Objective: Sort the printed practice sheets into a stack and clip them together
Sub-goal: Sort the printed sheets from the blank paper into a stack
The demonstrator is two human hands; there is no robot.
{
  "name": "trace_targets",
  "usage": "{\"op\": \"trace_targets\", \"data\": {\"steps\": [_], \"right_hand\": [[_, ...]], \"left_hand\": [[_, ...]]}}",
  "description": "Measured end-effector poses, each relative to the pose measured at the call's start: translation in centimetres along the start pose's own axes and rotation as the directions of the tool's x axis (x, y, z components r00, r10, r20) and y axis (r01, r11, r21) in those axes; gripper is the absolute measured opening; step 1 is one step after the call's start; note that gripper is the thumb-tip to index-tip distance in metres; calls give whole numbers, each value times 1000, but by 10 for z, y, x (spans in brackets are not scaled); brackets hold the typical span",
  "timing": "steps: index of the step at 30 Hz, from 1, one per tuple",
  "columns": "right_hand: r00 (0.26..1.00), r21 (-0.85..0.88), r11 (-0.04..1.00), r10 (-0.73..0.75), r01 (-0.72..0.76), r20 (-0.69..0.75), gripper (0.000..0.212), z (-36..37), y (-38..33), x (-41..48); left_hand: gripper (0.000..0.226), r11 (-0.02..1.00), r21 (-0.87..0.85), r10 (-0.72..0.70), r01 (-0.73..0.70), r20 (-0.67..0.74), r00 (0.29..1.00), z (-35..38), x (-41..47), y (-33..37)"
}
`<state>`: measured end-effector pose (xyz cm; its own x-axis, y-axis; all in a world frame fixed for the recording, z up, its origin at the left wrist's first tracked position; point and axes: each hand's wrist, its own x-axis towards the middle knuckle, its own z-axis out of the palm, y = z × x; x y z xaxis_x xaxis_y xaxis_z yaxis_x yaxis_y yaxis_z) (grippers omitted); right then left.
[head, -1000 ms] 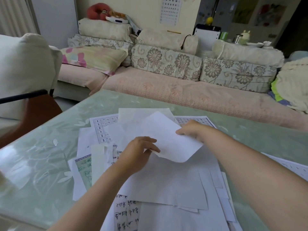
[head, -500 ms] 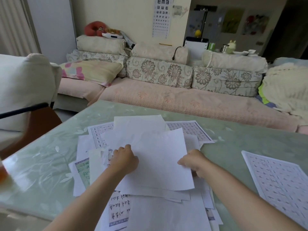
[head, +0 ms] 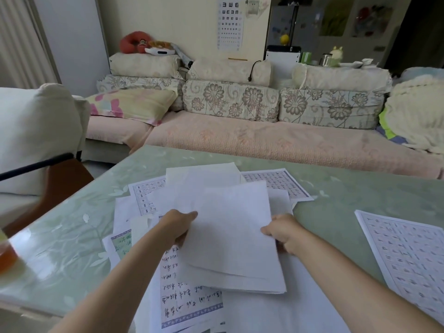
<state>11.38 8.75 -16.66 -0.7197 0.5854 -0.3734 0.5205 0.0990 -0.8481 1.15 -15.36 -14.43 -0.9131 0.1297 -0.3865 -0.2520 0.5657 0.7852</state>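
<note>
Now my left hand [head: 179,227] grips the left edge of the bundle of sheets [head: 230,231], thumb on top and fingers curled beneath. My right hand [head: 283,233] pinches the right edge the same way. The bundle shows blank backs, and its lower edges are not flush. Whether it rests on the loose pile or hangs just above it, I cannot tell.

To do this step well, I judge that I should loosen both grips a little so the sheets can slide. Then I would stand the bundle on one edge and tap it square, away from the loose papers so none get dragged along. I see no clip, so clipping must wait.

Far left of the bundle, at the rim of the green floral table [head: 72,236], sits a blurred orange thing [head: 6,255] I cannot identify. Just left of the bundle lies a grid-printed sheet [head: 146,195]. Under the bundle's near corner is a bordered handwritten sheet [head: 189,299], and behind it to the right is another practice sheet [head: 281,181]. Well to the right of the bundle, one character-grid sheet [head: 406,255] lies apart.

Beyond the bundle to the left stands a white padded chair [head: 36,131]. Straight beyond is a pink-covered sofa [head: 240,140] with floral cushions, and an eye chart [head: 230,22] hangs above it.
</note>
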Motion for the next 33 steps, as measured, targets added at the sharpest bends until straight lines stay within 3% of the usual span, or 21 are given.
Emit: {"op": "trace_targets", "data": {"steps": [3,6,9,11,14,17,20,24,28,33], "right_hand": [[995,70,997,-18,25,-95,22,-28,-4,7],[969,-85,996,-52,32,-243,15,-68,-6,1],[952,-263,964,-62,-21,-300,17,-94,2,-16],[962,-269,961,-15,-61,-272,12,-100,10,-21],[974,-230,968,45,-98,-223,18,-93,20,-24],[976,-234,971,-1,-51,-216,17,-83,27,-22],[982,-184,983,-43,8,-186,11,-73,25,-22],[987,-100,992,-88,75,-132,22,-68,15,-29],[991,-24,992,-127,126,-38,12,-65,8,-36],[979,124,985,-136,118,149,11,-59,3,-44]], "left_hand": [[39,996,-77,-30,36,73,997,-2,-5,0],[39,999,46,9,-11,48,999,1,-7,-3],[18,987,113,110,-116,59,992,10,-16,-1],[10,983,106,144,-149,55,988,17,-20,4],[17,986,69,149,-150,21,989,24,-21,8],[15,987,-110,130,-118,108,986,30,-24,6],[33,968,-223,148,-112,153,977,33,-27,1],[38,956,-243,175,-166,13,985,32,-24,-1],[44,860,-473,171,-191,-84,982,19,-18,-3],[39,760,-644,163,-93,50,985,21,-23,-7]]}}
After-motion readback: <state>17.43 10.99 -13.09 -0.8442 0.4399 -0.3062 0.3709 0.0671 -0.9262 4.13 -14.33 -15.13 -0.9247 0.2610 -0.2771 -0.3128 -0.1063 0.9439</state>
